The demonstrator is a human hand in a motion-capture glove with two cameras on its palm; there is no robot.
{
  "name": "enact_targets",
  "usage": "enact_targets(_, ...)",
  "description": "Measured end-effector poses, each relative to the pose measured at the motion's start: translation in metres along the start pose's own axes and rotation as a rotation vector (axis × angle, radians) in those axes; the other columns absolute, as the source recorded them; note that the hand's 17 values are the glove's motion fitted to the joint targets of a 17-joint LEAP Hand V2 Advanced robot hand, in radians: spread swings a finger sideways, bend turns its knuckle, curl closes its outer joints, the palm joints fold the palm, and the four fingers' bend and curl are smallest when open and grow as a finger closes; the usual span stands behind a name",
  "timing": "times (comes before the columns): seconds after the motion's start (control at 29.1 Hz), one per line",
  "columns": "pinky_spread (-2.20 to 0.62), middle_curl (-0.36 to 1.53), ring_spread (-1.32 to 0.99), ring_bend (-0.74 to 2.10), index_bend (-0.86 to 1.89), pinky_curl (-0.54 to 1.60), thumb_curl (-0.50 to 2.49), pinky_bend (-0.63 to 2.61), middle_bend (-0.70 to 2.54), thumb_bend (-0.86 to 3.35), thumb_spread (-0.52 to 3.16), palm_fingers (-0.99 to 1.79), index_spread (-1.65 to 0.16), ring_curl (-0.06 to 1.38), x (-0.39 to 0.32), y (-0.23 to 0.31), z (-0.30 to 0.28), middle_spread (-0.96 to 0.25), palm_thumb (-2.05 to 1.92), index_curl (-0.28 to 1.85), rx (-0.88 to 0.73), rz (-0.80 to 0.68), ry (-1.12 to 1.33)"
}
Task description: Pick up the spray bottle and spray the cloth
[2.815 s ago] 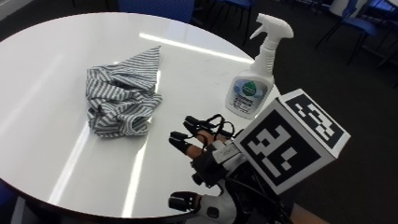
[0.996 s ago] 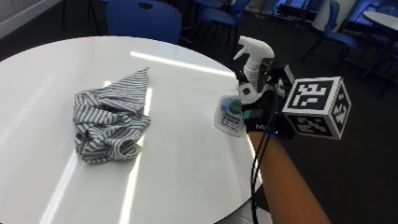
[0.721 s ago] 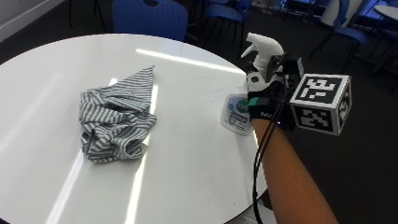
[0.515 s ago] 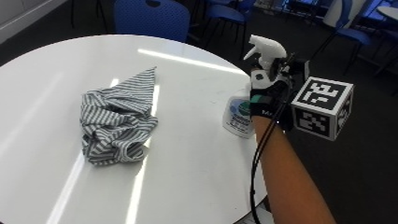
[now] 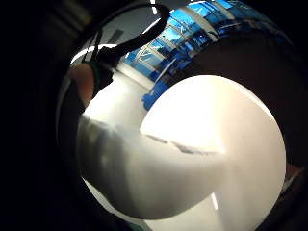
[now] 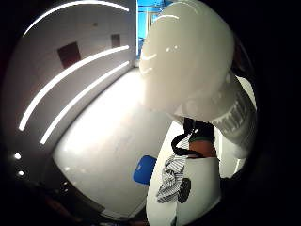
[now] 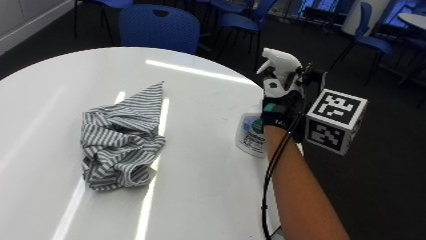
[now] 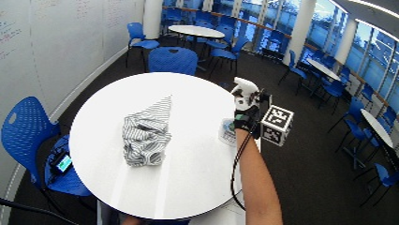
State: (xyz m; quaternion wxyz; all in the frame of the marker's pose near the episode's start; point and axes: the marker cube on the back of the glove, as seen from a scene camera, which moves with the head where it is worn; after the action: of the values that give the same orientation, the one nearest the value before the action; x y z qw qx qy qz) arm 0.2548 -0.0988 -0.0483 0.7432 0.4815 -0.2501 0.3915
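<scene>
The spray bottle [image 7: 251, 134] is pale, with a white trigger head and a green-and-blue label. It is upright at the right edge of the round white table [image 7: 200, 200]. My gloved right hand [image 7: 282, 109] grips its neck from the right, just under the trigger head. I cannot tell whether its base still touches the table. The grey-and-white striped cloth [image 7: 120, 140] lies crumpled to the bottle's left, well apart from it. In the wide view the hand [image 8: 243, 118], bottle [image 8: 227, 131] and cloth [image 8: 144, 133] stand the same way. The trigger head [image 6: 188, 61] fills the thumb side view, with the cloth [image 6: 170, 176] beyond. The bottle's body [image 5: 144, 178] looms in the little finger side view.
The table's edge [image 7: 283, 220] runs close behind the bottle. Blue chairs [image 7: 160, 27] stand beyond the far rim, and one blue chair [image 8: 31, 136] is at the left. More tables and chairs [image 8: 196, 33] fill the room behind.
2.8 s ago the hand was near the table's front edge, apart from the bottle; since a second ago it grips the bottle's neck. The outside camera has shifted; the cloth lies unmoved.
</scene>
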Motion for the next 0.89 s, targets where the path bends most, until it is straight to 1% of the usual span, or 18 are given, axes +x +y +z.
enact_targets(0.17,0.0,0.42,-0.16,0.45,0.12,0.3,0.52,0.2,0.31,-0.02,0.89,1.13,-0.31,0.37,0.003,0.001,0.001,-0.2,1.01,0.33,-0.004,0.0,-0.001)
enact_targets(0.34,-0.07,0.44,-0.19,0.46,0.17,0.33,0.55,0.23,0.31,-0.03,0.78,1.17,-0.31,0.4,0.001,0.003,-0.001,-0.22,1.02,0.36,0.04,-0.041,0.038)
enact_targets(0.48,-0.12,0.45,-0.19,0.52,0.15,0.35,0.56,0.26,0.33,-0.04,0.73,1.27,-0.31,0.42,-0.002,0.004,-0.001,-0.21,0.99,0.36,0.079,-0.1,0.071)
enact_targets(0.72,-0.22,0.49,-0.2,0.6,0.09,0.39,0.57,0.42,0.43,-0.04,0.74,1.34,-0.3,0.45,-0.015,0.001,-0.007,-0.22,0.94,0.34,0.163,-0.225,0.171)
enact_targets(0.89,-0.28,0.52,-0.22,0.65,0.1,0.43,0.57,0.54,0.49,-0.03,0.82,1.36,-0.3,0.47,-0.025,0.001,-0.012,-0.23,0.89,0.33,0.209,-0.26,0.211)
